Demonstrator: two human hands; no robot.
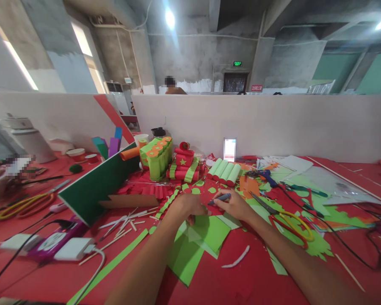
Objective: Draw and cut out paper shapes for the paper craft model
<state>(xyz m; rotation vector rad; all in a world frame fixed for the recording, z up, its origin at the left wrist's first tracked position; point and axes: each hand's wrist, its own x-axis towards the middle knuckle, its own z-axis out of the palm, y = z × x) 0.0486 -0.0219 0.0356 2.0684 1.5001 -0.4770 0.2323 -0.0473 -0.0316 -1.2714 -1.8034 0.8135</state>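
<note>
Red table (254, 279), hands (231, 205) curled, pen (222, 197) in right.

Item: my own two arms, one pair, uncovered. Left forearm (147, 254), bare, long, broad at the lower edge of view, tapering to a slimmer bare wrist. Right forearm (281, 250), likewise bare, slender, same taper. Left hand (193, 204), ungloved; finger detail partly hidden. Right hand (234, 204), ungloved, slim fingers (222, 205); nails too small to make out. Surface of both forearms: smooth, plain.
</note>
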